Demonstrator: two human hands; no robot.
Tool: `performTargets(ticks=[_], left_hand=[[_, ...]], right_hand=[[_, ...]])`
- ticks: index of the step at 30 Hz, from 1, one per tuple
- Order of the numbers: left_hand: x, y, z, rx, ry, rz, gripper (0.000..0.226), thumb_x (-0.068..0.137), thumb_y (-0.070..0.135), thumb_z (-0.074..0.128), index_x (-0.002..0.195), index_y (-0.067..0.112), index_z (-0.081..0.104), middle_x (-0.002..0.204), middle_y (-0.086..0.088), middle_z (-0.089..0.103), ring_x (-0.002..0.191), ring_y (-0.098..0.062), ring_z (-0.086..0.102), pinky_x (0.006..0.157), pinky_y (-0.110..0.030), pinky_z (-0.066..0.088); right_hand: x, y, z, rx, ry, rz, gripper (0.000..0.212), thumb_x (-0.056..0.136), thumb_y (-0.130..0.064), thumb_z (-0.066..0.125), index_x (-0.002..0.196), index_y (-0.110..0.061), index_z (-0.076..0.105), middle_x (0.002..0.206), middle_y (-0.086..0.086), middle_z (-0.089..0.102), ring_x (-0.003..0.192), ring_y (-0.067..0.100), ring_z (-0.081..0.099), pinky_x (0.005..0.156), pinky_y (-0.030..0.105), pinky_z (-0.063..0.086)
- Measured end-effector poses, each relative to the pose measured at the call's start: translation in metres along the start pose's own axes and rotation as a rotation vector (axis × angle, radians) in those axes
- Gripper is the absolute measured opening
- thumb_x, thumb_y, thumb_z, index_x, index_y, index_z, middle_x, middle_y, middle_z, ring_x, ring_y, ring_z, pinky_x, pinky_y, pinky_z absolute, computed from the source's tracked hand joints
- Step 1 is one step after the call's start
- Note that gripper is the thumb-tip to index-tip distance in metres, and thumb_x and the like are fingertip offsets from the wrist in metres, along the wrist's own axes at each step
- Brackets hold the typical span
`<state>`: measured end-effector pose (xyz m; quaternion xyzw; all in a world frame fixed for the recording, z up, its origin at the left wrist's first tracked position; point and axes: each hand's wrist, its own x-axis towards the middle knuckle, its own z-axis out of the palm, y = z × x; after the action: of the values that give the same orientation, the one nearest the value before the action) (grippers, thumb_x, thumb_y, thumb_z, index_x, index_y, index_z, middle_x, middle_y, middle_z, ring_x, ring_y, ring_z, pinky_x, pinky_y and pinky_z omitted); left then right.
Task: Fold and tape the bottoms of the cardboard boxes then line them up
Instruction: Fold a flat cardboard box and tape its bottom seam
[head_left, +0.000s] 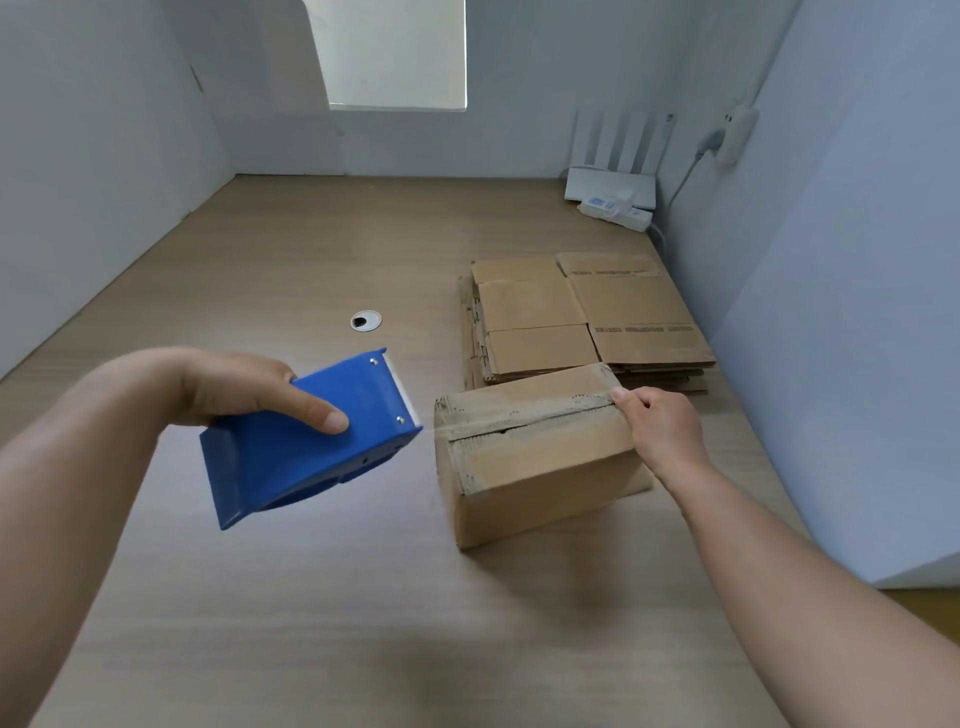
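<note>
One camera only, riding on the person's head. It looks forward and steeply down across the wooden desk (311, 244) toward the window (395, 52) at the far end, close enough that the left hand (234, 387) and right hand (667, 431) loom large.

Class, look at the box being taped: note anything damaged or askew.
The box looks worn: its flap edges along the seam are ragged, and a small dark gap shows where they meet.
</note>
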<state>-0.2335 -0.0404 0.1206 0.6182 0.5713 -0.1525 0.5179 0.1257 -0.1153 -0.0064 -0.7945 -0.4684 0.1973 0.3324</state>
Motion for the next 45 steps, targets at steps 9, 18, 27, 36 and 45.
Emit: performTargets(ticks=[9, 18, 27, 36, 45], left_hand=[[0.011, -0.01, 0.012, 0.146, 0.04, -0.11, 0.093, 0.024, 0.062, 0.084, 0.099, 0.008, 0.069, 0.088, -0.007, 0.075, 0.082, -0.025, 0.072, 0.076, -0.032, 0.055], [0.049, -0.01, 0.034, 0.213, 0.095, -0.219, 0.074, 0.039, 0.066, 0.082, 0.092, 0.017, 0.069, 0.09, -0.001, 0.074, 0.086, -0.022, 0.07, 0.091, -0.037, 0.051], [0.073, -0.06, 0.049, 0.731, 0.485, -0.376, 0.046, 0.079, 0.063, 0.058, 0.101, 0.023, 0.056, 0.084, 0.008, 0.055, 0.08, -0.015, 0.056, 0.071, -0.025, 0.044], [0.094, -0.087, 0.11, 0.575, 0.654, -0.264, 0.042, 0.09, 0.046, 0.048, 0.112, 0.011, 0.039, 0.095, 0.0, 0.059, 0.083, -0.022, 0.055, 0.065, -0.027, 0.039], [0.074, -0.005, 0.152, -0.049, 0.917, 0.074, 0.049, 0.099, 0.028, 0.036, 0.143, 0.004, 0.032, 0.145, -0.013, 0.041, 0.132, -0.028, 0.036, 0.104, -0.036, 0.031]], right_hand=[[-0.002, -0.002, 0.0, -0.009, -0.002, 0.014, 0.046, 0.097, -0.03, 0.05, 0.053, -0.016, 0.045, 0.055, -0.001, 0.044, 0.059, 0.018, 0.039, 0.052, 0.032, 0.025], [-0.005, -0.004, 0.002, -0.011, -0.008, 0.004, 0.041, 0.096, -0.031, 0.05, 0.06, -0.013, 0.055, 0.06, 0.001, 0.051, 0.063, 0.02, 0.044, 0.054, 0.031, 0.029], [-0.006, -0.002, -0.003, -0.003, -0.005, 0.014, 0.038, 0.097, -0.032, 0.048, 0.069, -0.01, 0.061, 0.068, 0.004, 0.057, 0.07, 0.023, 0.05, 0.055, 0.031, 0.03], [-0.012, -0.004, 0.001, 0.001, 0.017, 0.04, 0.039, 0.096, -0.032, 0.049, 0.065, -0.01, 0.057, 0.063, 0.002, 0.052, 0.062, 0.017, 0.043, 0.054, 0.03, 0.03], [-0.016, -0.005, 0.001, -0.019, 0.024, 0.027, 0.042, 0.097, -0.032, 0.049, 0.057, -0.02, 0.047, 0.058, -0.003, 0.046, 0.06, 0.017, 0.042, 0.05, 0.031, 0.027]])
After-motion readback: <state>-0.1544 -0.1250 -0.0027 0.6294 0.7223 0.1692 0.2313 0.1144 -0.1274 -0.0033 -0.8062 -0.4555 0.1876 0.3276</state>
